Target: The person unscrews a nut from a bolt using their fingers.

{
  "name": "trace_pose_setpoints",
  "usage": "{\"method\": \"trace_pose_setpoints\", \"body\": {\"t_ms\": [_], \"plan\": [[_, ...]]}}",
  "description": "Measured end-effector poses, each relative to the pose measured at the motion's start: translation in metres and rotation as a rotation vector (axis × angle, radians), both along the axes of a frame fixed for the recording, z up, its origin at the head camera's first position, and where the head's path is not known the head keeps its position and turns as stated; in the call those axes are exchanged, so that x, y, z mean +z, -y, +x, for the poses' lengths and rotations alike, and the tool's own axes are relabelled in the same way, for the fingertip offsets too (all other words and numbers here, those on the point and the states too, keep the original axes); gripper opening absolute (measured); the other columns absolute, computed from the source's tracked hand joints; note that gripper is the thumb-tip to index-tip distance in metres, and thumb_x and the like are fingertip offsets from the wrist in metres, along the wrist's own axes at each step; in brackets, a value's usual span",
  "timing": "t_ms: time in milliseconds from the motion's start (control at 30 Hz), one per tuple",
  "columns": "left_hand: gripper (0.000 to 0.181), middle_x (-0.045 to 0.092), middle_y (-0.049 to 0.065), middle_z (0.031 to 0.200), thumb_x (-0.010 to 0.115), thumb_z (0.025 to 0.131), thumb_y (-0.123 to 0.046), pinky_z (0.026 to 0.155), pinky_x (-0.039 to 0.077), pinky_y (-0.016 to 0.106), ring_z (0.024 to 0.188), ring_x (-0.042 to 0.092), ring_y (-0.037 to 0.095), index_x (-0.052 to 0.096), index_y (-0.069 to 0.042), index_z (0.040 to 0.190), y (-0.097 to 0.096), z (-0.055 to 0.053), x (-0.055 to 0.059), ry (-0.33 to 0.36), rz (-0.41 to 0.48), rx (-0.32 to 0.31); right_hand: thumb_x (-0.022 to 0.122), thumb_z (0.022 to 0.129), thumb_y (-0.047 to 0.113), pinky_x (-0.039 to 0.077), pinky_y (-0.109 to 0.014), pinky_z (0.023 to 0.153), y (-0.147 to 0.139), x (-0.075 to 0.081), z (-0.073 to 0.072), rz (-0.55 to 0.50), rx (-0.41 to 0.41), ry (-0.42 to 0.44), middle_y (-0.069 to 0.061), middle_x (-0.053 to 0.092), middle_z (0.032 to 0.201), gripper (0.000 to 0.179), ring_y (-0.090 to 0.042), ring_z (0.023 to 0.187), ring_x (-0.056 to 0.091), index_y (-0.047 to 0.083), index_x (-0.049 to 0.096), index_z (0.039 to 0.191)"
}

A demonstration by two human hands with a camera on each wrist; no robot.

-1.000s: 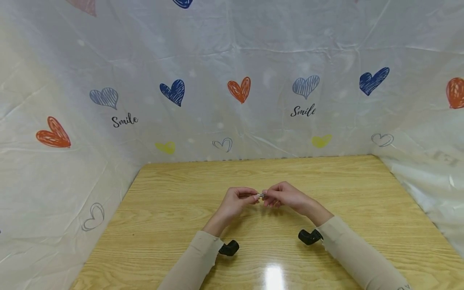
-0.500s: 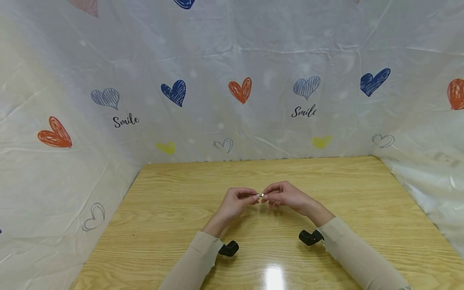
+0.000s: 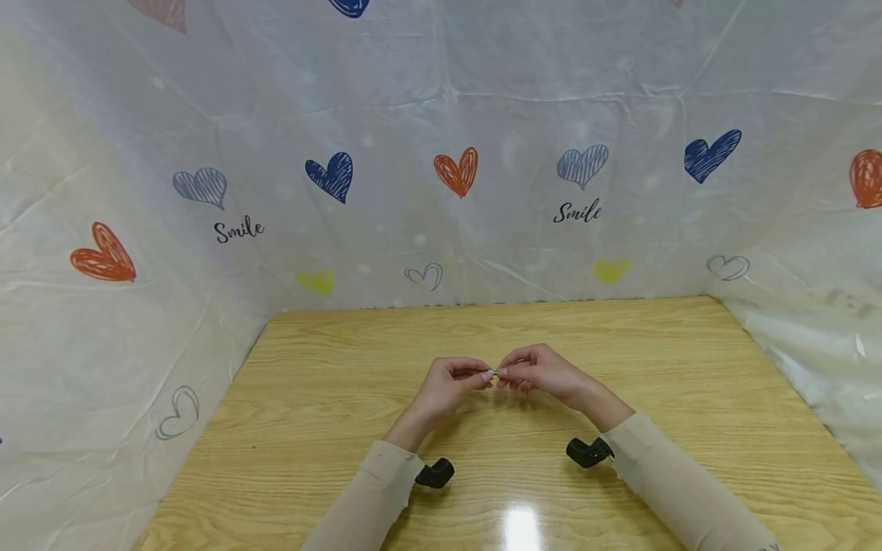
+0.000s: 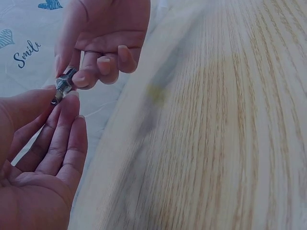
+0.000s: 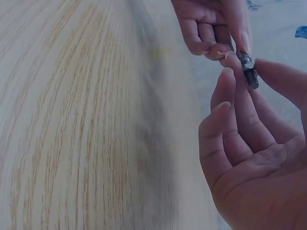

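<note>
Above the tabletop (image 3: 331, 428), I saw left hand (image 3: 441, 386) and right hand (image 3: 547, 376) pinching the bolt (image 5: 252, 80); its nut (image 5: 246, 62) seemed only partway on.

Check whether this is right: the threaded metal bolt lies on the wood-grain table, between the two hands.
No, it isn't lying on the wood-grain table: the left hand and right hand pinch the threaded metal bolt between them, raised above it, as the left wrist view shows.

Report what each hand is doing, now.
Left hand: closed, pinching a small silvery cylindrical threaded metal fastener.
Right hand: closed, pinching the same fastener.
</note>
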State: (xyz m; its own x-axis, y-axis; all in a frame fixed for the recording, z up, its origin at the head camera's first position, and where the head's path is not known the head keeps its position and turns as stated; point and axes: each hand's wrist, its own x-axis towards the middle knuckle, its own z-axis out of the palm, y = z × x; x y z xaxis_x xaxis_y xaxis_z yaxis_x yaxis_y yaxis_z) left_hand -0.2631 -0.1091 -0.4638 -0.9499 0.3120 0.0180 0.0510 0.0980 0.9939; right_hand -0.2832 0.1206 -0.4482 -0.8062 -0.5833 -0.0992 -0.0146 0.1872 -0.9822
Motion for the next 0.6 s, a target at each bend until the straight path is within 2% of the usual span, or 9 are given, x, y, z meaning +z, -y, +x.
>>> {"method": "trace_pose_setpoints", "body": {"t_ms": [167,400,600], "plan": [[0.017,0.074,0.016,0.108,0.069,0.098,-0.003,0.094,0.058,0.051,0.096,0.074,0.024,0.074,0.006,0.111,-0.0002,-0.0002,0.0003,-0.007,0.006,-0.002,0.067,0.101,0.019,0.056,-0.038,0.072,-0.0006,-0.0005,0.0003,-0.005,-0.025,0.005,-0.029,0.068,0.113,0.034,-0.032,0.087,0.067,-0.004,0.062,0.126],[0.018,0.074,0.017,0.11,0.069,0.098,-0.005,0.094,0.058,0.051,0.096,0.074,0.024,0.074,0.005,0.112,0.0003,0.0011,0.0,-0.004,-0.002,-0.005,0.06,0.106,0.023,0.056,-0.035,0.074,-0.0012,-0.0017,0.0001,0.025,-0.039,-0.007,-0.017,0.074,0.109,0.031,-0.035,0.093,0.069,-0.003,0.068,0.121],[0.018,0.074,0.016,0.109,0.07,0.098,-0.006,0.093,0.058,0.052,0.094,0.073,0.023,0.074,0.004,0.111,-0.0003,0.0011,-0.0004,-0.01,-0.01,0.002,0.06,0.106,0.021,0.055,-0.031,0.071,-0.0003,-0.0024,-0.0007,0.005,-0.026,-0.002,-0.017,0.075,0.103,0.029,-0.032,0.089,0.07,-0.004,0.07,0.117]]}}
